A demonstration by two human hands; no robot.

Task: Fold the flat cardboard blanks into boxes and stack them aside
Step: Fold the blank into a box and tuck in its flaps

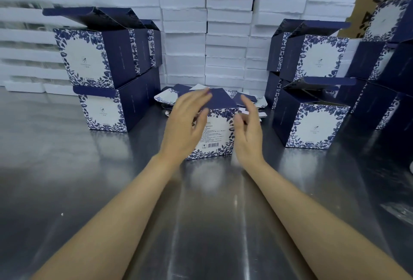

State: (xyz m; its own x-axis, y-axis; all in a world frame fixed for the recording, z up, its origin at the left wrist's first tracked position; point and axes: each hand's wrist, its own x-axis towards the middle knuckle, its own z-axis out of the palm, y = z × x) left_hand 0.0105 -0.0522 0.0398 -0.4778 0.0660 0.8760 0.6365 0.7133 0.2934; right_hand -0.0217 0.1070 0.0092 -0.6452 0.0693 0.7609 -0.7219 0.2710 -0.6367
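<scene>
Box [220,136] between left grip [187,123] and right grip [248,133].

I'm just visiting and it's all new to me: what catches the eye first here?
The left hand and right hand flank a blue-and-white flowered box at the middle of a shiny metal table. Matching boxes stand in a left stack and a right stack, before a wall of white foam blocks.

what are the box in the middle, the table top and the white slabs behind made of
Box: printed cardboard, matte; thin folded flaps and crisp creases. Table top: metal, probably stainless steel; brushed grey sheen with streaky reflections. White slabs: likely foam, perhaps polystyrene; rough, torn-looking edges, dull white surface.
</scene>
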